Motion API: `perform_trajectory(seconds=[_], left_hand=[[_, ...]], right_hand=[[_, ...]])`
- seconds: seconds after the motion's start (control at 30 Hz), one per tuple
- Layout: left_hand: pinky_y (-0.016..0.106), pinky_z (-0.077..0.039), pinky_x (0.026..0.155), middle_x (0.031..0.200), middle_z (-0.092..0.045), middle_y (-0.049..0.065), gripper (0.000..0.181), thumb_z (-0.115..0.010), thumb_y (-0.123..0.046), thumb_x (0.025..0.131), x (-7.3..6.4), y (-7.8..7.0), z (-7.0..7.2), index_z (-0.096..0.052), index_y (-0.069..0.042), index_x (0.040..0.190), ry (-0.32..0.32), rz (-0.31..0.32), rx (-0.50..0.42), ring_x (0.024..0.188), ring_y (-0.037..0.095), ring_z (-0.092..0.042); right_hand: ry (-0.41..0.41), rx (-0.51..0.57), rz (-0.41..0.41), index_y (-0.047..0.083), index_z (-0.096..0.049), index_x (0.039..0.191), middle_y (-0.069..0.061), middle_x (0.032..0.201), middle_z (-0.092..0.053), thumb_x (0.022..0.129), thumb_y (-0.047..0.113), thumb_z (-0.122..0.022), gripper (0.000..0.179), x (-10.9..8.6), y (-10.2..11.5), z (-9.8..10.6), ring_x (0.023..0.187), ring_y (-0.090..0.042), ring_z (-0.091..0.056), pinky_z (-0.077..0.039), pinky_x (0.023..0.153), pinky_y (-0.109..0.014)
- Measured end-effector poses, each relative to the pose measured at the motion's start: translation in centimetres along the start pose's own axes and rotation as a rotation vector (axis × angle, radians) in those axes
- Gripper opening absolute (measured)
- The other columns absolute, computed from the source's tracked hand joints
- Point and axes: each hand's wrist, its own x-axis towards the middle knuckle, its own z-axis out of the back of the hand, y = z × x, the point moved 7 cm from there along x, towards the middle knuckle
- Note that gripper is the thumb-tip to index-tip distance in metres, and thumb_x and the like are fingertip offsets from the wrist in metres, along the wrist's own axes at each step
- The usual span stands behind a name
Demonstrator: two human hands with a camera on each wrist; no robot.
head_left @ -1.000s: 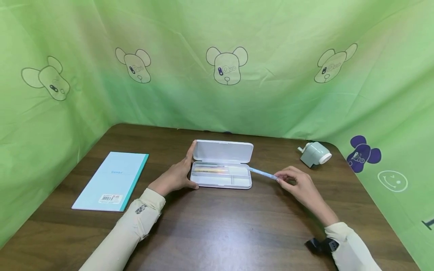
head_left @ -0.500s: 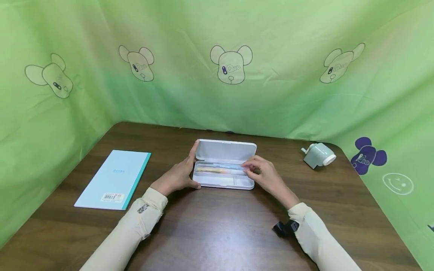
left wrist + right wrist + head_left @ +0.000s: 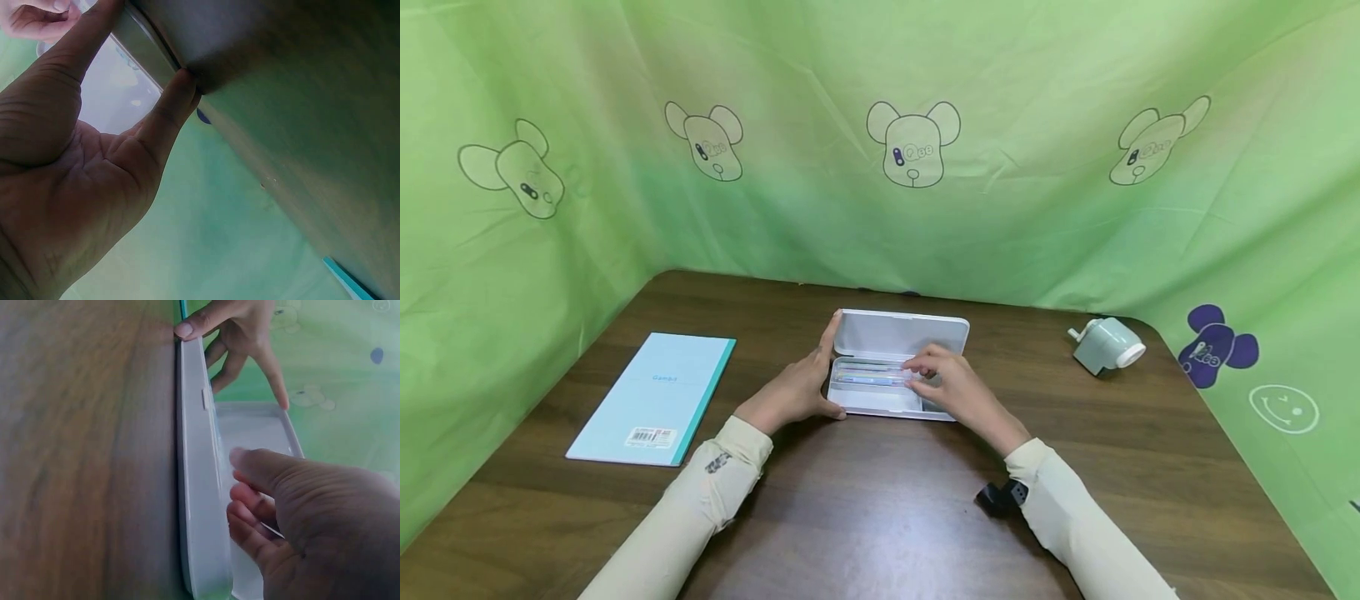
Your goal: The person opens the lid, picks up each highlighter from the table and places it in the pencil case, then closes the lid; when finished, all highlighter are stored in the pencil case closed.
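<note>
A white pencil case (image 3: 872,400) lies on the table, its lid (image 3: 895,331) raised at the back. Several slim pens lie in its rear compartment, among them a blue pen (image 3: 868,381). My left hand (image 3: 792,393) holds the case by its left end, thumb at the front corner and index finger up at the lid's edge. Over the right half hovers my right hand (image 3: 958,390), fingers loosely bent near the pens' right ends. In the right wrist view, the thumb (image 3: 250,462) stands apart from the fingers, with nothing visible between them. The hand hides part of the case's right side.
On the left of the table (image 3: 820,517) lies a light blue notebook (image 3: 651,396) with a barcode label. A grey-green crank pencil sharpener (image 3: 1105,344) stands at the back right. A green printed curtain (image 3: 820,208) hangs behind and beside the table.
My right hand has moved left with the blue pen from beside the case, and the pen now lies in the rear compartment. My left hand has kept its place on the case.
</note>
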Motion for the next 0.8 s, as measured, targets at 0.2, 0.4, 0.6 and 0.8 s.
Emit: perform_trajectory(seconds=[0.2,0.4,0.6,0.8], left_hand=[[0.061,-0.049,0.109,0.169,-0.027,0.038,0.153,-0.098,-0.015,0.083,0.1,-0.1,-0.2,0.028,-0.026,0.169,-0.011,-0.048,0.004,0.131,0.053,-0.06],[0.062,-0.047,0.111,0.17,-0.025,0.037,0.149,-0.097,-0.014,0.084,0.0,-0.4,-0.1,0.024,-0.021,0.17,0.008,-0.019,0.004,0.134,0.055,-0.058],[0.063,-0.046,0.113,0.172,-0.023,0.035,0.149,-0.097,-0.016,0.084,-0.1,0.0,-0.1,0.025,-0.023,0.17,0.013,0.013,-0.004,0.137,0.056,-0.055],[0.063,-0.048,0.11,0.169,-0.028,0.038,0.16,-0.101,-0.021,0.08,0.6,1.2,-0.5,0.033,-0.033,0.166,-0.033,-0.042,-0.012,0.136,0.056,-0.056]], right_hand=[[-0.178,-0.041,-0.02,-0.002,-0.082,0.111,-0.007,0.099,-0.071,0.096,0.005,-0.082,0.017,-1.5,-1.1,2.7,0.089,-0.021,-0.069,-0.061,0.083,-0.039],[-0.428,0.044,-0.233,-0.002,-0.08,0.103,-0.012,0.093,-0.075,0.102,0.004,-0.073,0.01,-3.5,-4.1,5.8,0.081,-0.011,-0.063,-0.05,0.074,-0.017],[-0.405,0.218,-0.357,0.006,-0.068,0.146,-0.024,0.102,-0.074,0.115,0.023,-0.057,0.037,-2.8,-5.0,5.6,0.094,-0.031,-0.07,-0.052,0.076,-0.016],[-0.399,0.285,-0.336,0.006,-0.07,0.142,-0.025,0.101,-0.07,0.117,0.027,-0.054,0.037,-2.1,-4.3,5.3,0.097,-0.041,-0.068,-0.06,0.083,-0.033]])
